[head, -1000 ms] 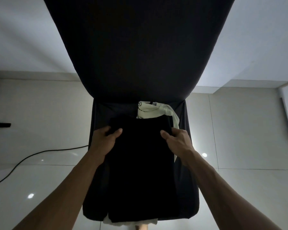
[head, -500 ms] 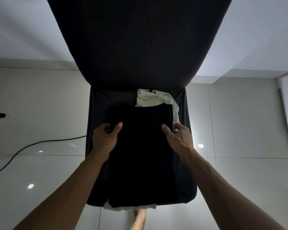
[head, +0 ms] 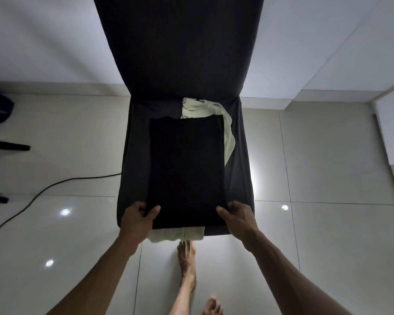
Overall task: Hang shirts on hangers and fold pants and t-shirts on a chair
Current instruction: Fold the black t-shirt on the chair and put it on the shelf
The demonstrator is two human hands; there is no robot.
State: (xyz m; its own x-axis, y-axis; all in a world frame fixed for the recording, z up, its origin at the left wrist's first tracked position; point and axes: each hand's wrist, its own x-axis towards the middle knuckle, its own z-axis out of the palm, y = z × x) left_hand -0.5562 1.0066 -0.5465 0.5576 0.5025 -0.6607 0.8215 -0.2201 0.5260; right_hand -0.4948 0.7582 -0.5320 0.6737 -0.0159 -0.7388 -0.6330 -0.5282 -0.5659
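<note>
A folded black garment (head: 187,169) lies flat as a long rectangle on the seat of a dark covered chair (head: 239,160). Under it lies a pale cream garment (head: 228,130), showing at the back right and again past the seat's front edge. My left hand (head: 138,215) pinches the black garment's near left corner, thumb on top. At the near right corner my right hand (head: 238,215) grips it the same way.
The chair's tall backrest (head: 178,46) rises just behind the seat. A black cable (head: 43,189) runs over the glossy tiled floor at the left. Dark furniture parts (head: 0,146) sit at the far left. My bare feet (head: 188,260) stand in front of the chair.
Both hands slid from the garment's far half down its sides to the near corners. The view tilted down, so the seat's front edge and my feet now show.
</note>
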